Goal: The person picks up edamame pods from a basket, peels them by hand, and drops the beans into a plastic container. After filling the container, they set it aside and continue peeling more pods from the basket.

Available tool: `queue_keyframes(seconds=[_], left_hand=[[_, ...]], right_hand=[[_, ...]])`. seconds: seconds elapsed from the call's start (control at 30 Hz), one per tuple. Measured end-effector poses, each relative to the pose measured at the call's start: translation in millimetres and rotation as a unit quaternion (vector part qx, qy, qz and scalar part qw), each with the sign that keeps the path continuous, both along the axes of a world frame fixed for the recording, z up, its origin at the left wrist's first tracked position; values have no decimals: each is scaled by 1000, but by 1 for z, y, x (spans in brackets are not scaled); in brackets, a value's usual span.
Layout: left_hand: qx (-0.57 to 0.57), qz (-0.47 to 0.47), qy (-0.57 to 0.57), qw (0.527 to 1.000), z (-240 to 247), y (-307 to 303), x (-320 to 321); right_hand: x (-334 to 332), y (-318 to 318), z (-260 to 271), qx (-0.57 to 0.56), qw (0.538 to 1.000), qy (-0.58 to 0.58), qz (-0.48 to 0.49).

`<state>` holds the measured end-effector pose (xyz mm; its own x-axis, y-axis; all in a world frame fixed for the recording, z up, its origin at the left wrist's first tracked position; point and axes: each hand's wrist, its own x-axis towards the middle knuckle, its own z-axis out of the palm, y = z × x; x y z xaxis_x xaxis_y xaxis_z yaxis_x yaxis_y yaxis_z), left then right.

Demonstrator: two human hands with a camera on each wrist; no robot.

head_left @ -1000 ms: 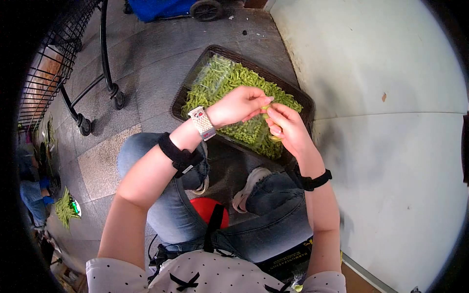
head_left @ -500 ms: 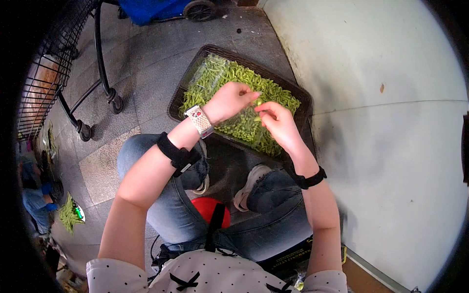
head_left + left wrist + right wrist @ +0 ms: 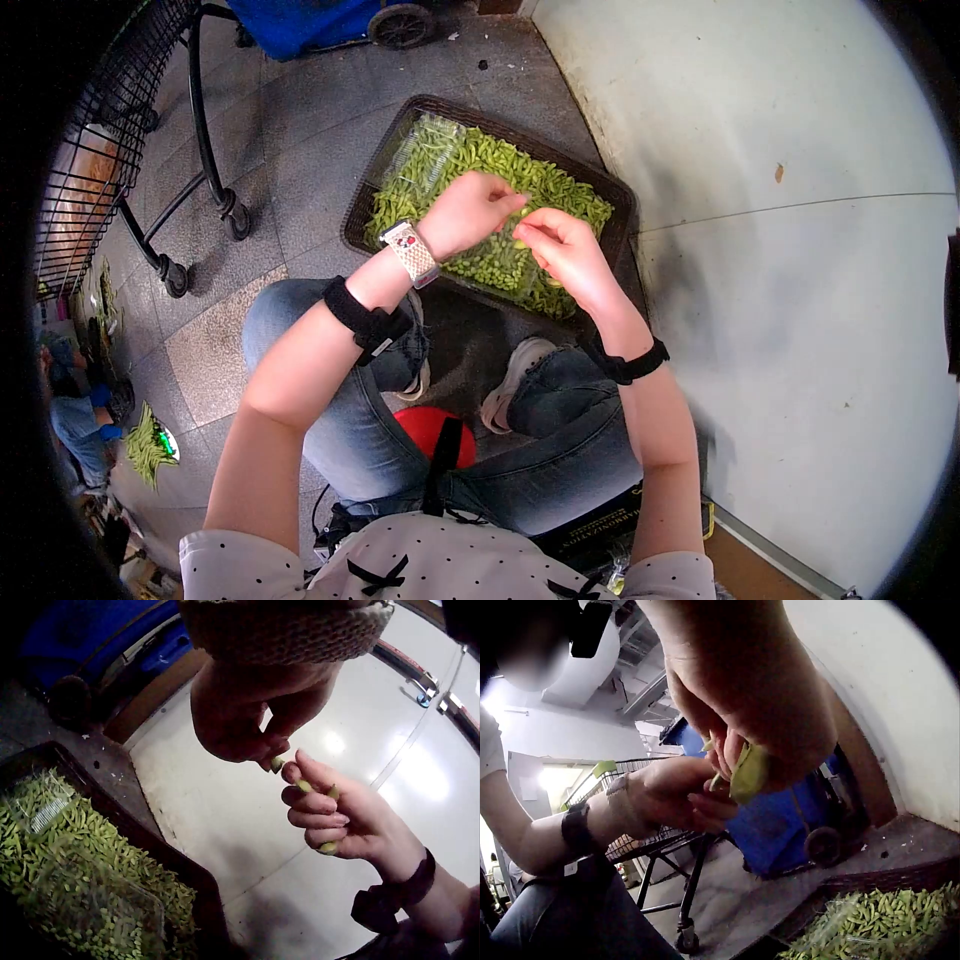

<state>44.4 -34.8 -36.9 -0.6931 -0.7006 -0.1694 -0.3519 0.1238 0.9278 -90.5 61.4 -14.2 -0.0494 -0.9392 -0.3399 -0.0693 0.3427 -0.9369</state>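
Head view: over a dark tray [image 3: 352, 212] heaped with green pods [image 3: 470, 150], the left hand [image 3: 465, 212] and right hand [image 3: 568, 252] meet fingertip to fingertip. A bean pod [image 3: 519, 241] is pinched between them, at three o'clock from the left knuckles.

Left wrist view: the left fingertips nip the bean pod [image 3: 277, 763] by one end, and the right hand's curled fingers [image 3: 315, 801] grip it from four o'clock.

Right wrist view: the bean pod [image 3: 747, 774] hangs at six o'clock beneath the curled right fingers, with the left hand [image 3: 667, 793] touching from nine o'clock.

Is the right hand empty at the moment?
No, the right hand pinches a small green bean pod in its fingers, and the left hand pinches the pod's other end.
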Motion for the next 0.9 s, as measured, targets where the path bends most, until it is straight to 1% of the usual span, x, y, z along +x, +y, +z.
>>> queue_keyframes(seconds=[0.07,0.1,0.17,0.2,0.3,0.4,0.43,0.53,0.77,0.9], left_hand=[[-18,-12,5,1000,2,2,-1],[-4,-19,25,999,1,3,-1],[23,-33,65,997,-1,4,-3],[35,-35,64,997,-1,4,-3],[67,-30,64,995,3,4,-2],[85,-17,66,994,4,5,-1],[84,-21,67,994,4,4,-1],[83,-29,68,994,1,3,-1],[93,-47,72,992,3,6,-2],[69,-52,35,996,-7,4,-3]], right_hand=[[3,-1,4,15,997,76,-3],[4,-1,5,23,993,114,-4],[-5,-2,-12,-25,989,148,0],[-6,-3,-13,-49,985,165,3],[-11,-1,-7,-23,987,155,-24],[-9,-1,-6,-60,987,123,-88],[-11,-2,-9,-48,985,141,-85],[-10,-1,-9,-32,988,123,-90],[-8,0,-4,7,994,18,-108],[-12,-4,-6,51,993,-8,-104]])
